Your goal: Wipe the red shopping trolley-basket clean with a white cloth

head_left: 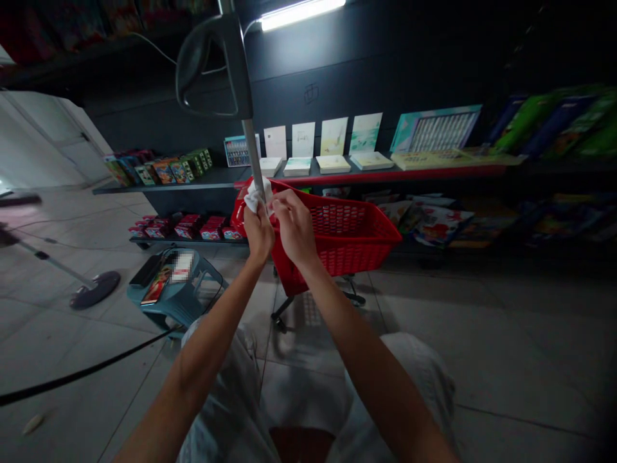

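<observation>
My left hand is closed on a white cloth, bunched around the lower visible part of a metal pole. Higher up, the pole carries a dark grey loop-shaped handle. Close beside it, my right hand has its fingers curled, with the fingertips pinching at a white edge by the pole. Whether that edge belongs to the same cloth is hard to make out. Just behind both hands stands a red shopping cart with a perforated basket.
Books and boxed goods line the shelf ahead, with snack bags and red packs lower down. On my left, a blue-grey stool bears a phone-like item and other things. Beyond it is a round-based pole. A black strap crosses the floor.
</observation>
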The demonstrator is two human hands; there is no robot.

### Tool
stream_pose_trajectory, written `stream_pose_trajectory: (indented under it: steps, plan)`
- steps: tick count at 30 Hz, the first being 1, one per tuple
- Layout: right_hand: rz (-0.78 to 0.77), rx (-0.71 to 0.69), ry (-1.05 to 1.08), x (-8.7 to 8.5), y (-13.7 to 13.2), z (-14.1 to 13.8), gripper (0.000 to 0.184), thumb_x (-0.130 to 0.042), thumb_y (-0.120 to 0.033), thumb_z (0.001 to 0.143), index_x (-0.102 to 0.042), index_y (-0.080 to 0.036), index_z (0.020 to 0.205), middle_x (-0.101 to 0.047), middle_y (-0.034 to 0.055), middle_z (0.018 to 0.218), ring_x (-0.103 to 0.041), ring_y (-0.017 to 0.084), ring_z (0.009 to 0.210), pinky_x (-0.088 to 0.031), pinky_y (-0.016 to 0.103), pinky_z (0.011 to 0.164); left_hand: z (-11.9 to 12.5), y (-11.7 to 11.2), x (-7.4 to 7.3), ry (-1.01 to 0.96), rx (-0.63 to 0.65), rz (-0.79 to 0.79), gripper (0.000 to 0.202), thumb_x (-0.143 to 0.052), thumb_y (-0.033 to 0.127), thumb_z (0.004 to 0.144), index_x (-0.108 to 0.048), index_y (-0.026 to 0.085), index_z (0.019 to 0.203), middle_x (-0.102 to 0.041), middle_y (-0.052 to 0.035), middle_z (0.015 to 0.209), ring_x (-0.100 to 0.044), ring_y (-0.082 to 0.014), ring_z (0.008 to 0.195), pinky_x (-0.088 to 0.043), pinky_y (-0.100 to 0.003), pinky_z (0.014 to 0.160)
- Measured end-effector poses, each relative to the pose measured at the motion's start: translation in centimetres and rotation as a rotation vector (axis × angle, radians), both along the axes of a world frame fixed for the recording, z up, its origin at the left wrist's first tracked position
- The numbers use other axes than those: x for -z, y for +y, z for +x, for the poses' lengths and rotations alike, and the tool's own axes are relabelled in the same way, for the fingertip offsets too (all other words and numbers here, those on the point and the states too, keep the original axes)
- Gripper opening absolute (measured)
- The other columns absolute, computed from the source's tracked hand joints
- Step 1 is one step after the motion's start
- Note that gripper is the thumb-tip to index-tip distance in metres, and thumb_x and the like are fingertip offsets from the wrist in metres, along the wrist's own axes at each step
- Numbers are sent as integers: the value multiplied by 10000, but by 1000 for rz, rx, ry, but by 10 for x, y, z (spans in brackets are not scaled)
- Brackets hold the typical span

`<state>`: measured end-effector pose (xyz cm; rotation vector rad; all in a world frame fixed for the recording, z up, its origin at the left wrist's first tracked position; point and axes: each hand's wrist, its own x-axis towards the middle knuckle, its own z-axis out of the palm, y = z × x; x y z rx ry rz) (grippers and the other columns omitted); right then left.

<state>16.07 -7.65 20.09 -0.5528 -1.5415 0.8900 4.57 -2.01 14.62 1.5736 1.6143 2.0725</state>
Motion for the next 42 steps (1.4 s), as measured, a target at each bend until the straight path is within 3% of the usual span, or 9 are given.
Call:
stream_pose_trajectory:
  steps: [4,9,13,20,23,31,34,37,42]
  plan:
    - [-40,117,-151,55,79,-20,348,-461,-483,1006,-552,-235,1232,-627,127,1286,-601,276,1227,-467,492,1120,-4,10,-14,-27,-8,62,416,-414,477,1070,-622,175,1268,-717,-133,1208,-674,-246,1196,-509,-402,1080]
    - [55,-32,-282,97,106,-52,367,-385,-423,1060,-525,-236,1343,-718,92,1168,-696,263,1112,-530,413,1012,-12,27,-45,-23,64,163,516,-409,582,1059,-604,212,1361,-662,-137,1371,-584,-260,1364,-445,-410,1166]
    - [63,122,-333,99,104,-57,382,-355,-423,1079,-584,-239,1323,-744,92,1154,-696,278,1132,-523,404,1012,-11,29,-58,38,44,197,515,-398,574,1067,-594,223,1389,-625,-120,1443,-544,-241,1413,-401,-401,1213]
    - [-22,110,-605,85,99,-44,432,-341,-357,1062,-596,-196,1372,-753,148,1190,-702,346,1128,-528,456,951,-5,-1,-14,115,-40,-4,424,-386,432,1087,-616,179,1337,-698,-146,1325,-619,-245,1330,-456,-392,1165]
    - [-9,114,-623,84,98,-43,419,-333,-335,1065,-610,-212,1353,-754,131,1206,-701,323,1133,-526,422,950,-5,-5,-13,109,-43,-38,392,-399,409,1086,-629,184,1309,-720,-129,1275,-645,-240,1286,-482,-380,1135]
    - [2,108,-498,90,94,-46,409,-302,-426,1113,-669,-245,1100,-768,38,1094,-715,214,1052,-497,321,993,-14,32,-96,185,-67,162,353,-367,267,1100,-579,147,1356,-651,-132,1397,-601,-208,1337,-452,-384,1171]
    - [0,103,-504,88,93,-46,395,-306,-412,1113,-661,-241,1079,-770,41,1085,-719,213,1038,-496,322,989,-14,40,-110,253,-137,220,382,-347,223,1102,-516,107,1425,-611,-161,1445,-550,-199,1395,-407,-416,1217]
    - [-10,143,-563,86,91,-45,395,-310,-404,1105,-663,-230,1147,-766,80,1139,-713,267,1087,-512,369,973,-8,35,-99,299,-182,235,405,-325,309,1121,-507,125,1432,-596,-166,1450,-494,-218,1457,-370,-466,1253]
    - [27,122,-600,88,92,-40,399,-346,-340,1074,-624,-260,1351,-749,83,1265,-695,322,1168,-536,407,928,-8,15,-47,399,-204,141,491,-330,345,1094,-414,171,1545,-404,-207,1645,-366,-272,1566,-372,-499,1265]
